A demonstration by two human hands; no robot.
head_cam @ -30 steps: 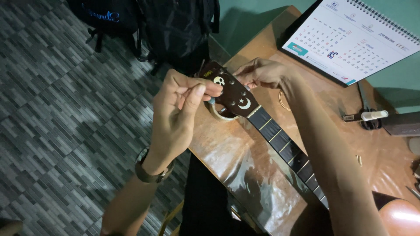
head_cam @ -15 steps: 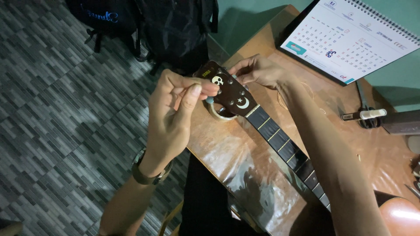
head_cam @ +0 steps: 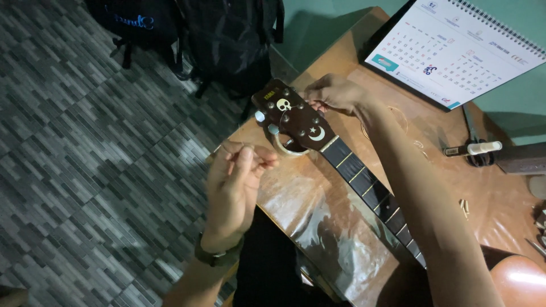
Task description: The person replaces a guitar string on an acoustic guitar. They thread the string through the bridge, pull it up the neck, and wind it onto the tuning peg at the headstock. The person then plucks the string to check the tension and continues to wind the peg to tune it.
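I see the guitar headstock [head_cam: 293, 116] lying face up on the brown worktop [head_cam: 500, 210], approx mid-frame, neck [head_cam: 369, 185] running down-right toward the body at the frame's lower right corner. Headstock carries a skull and a moon sticker, w/ tuning pegs along its left edge. My left hand [head_cam: 236, 187] hovers just below-left of the headstock, fingers pinched closed on a thin guitar string [head_cam: 227, 149] that loops off to the left. My right hand [head_cam: 335, 94] sits at the headstock's upper right edge, fingers curled in on the far side; can't tell what it grips there. A desk calendar [head_cam: 455, 51] stands behind, a marker pen [head_cam: 472, 149] to its lower right.
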